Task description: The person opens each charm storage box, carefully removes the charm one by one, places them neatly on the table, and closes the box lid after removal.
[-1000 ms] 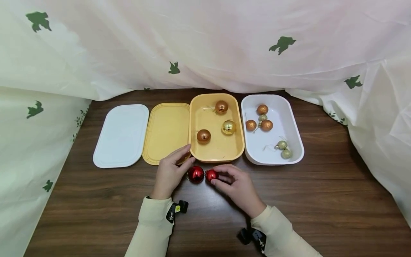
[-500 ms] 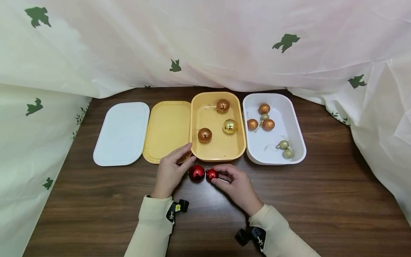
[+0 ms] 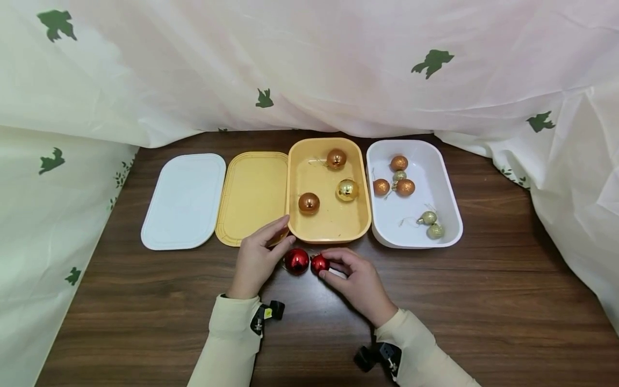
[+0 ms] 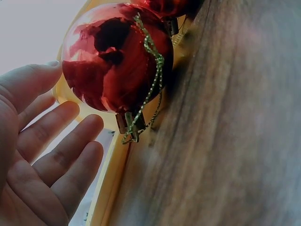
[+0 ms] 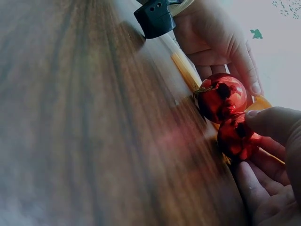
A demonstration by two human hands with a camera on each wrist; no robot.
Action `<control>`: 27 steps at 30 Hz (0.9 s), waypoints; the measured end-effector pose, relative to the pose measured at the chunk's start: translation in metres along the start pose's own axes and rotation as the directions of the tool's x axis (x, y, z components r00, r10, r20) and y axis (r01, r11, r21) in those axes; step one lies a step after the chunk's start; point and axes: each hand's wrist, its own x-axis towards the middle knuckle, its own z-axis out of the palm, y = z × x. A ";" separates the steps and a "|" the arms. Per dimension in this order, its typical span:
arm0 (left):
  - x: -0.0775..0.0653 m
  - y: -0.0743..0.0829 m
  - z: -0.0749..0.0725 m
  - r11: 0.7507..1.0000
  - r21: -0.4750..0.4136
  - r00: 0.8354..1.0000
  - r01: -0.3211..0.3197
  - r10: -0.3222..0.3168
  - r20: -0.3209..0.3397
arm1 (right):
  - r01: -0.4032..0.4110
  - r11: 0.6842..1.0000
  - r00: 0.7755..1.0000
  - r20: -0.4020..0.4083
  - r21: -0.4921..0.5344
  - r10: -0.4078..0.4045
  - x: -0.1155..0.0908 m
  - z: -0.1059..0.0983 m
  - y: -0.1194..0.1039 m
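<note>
Two shiny red Christmas baubles lie side by side on the table, just in front of the yellow box [image 3: 329,239]. My right hand [image 3: 360,282] pinches the smaller red bauble [image 5: 236,136] between thumb and fingers. Left of it is the larger red bauble [image 4: 115,61], with a gold string loop at its cap in the left wrist view. Beside that larger bauble my left hand [image 3: 256,260] rests with loosely extended fingers. Its thumb tip is right by the bauble, and its index fingertip is at the yellow box's near left corner.
Inside the yellow box are two shiny copper baubles [image 3: 309,203] and a gold bauble [image 3: 346,190]. A white box [image 3: 450,212] to its right holds several glittery orange and pale gold baubles. A yellow lid [image 3: 253,193] and a white lid [image 3: 184,201] lie left, before a hanging cloth [image 3: 338,64].
The head view has shifted slightly. Both hands and the two red baubles keep practically the same places.
</note>
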 end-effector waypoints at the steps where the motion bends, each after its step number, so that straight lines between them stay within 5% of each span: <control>1: 0.000 0.000 0.000 1.000 0.004 1.000 -0.001 0.001 0.000 | 0.005 1.000 1.000 -0.001 0.002 -0.005 0.000 0.000 0.000; 27: 0.000 0.002 0.000 1.000 0.011 1.000 0.009 -0.009 0.009 | 0.072 0.995 0.996 -0.054 0.074 -0.068 -0.003 -0.003 0.001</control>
